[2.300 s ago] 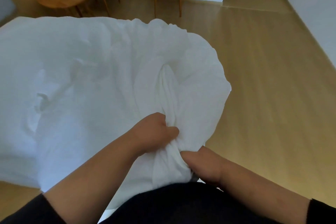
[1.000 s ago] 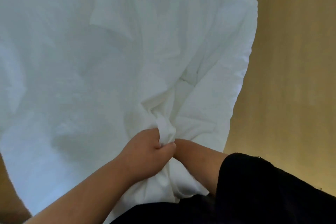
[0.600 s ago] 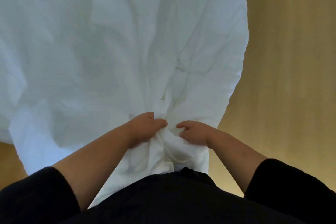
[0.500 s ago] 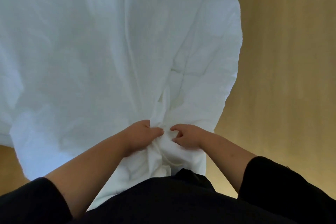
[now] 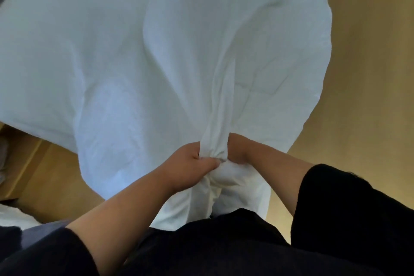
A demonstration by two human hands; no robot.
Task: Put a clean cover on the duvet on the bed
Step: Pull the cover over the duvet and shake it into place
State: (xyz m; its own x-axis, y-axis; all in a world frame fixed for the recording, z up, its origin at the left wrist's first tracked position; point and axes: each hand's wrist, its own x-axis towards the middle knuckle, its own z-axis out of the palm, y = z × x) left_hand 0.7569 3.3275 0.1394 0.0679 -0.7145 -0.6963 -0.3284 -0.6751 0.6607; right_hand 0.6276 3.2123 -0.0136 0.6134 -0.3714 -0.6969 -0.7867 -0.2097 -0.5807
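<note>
- While a person looks down from head height, a large white duvet cover (image 5: 139,56) fills most of the view, spreading up and away from the body toward the top and left edges.
- Near the bottom centre, the cloth is gathered into a tight bunch (image 5: 215,141), and long creases fan up and outward from that point across the fabric.
- On the left side of the bunch, the left hand (image 5: 190,166) grips the cloth, with its fingers curled round the gathered fabric and its thumb pressed against it.
- On the right side of the same bunch, the right hand (image 5: 237,150) touches the cloth; its fingers are mostly hidden behind a fold, so how it is holding cannot be told.
- Both hands sit close together, with only the twisted strip of cloth between them.
- Below the hands, a loose end of the cover (image 5: 224,199) hangs down against the person's front.
- Both forearms are bare, and each comes out of a black sleeve (image 5: 349,213) low in the view; dark clothing covers the bottom of the frame.
- Along the right side, and under the cover's lower left edge, a light wooden floor (image 5: 363,51) shows.
- At the far left edge, a pale wooden ledge or frame (image 5: 20,163) is partly visible, and a bit of white fabric (image 5: 13,217) lies below it.
- Whether a duvet sits inside the cover cannot be told, since everything white reads as one sheet of cloth.
</note>
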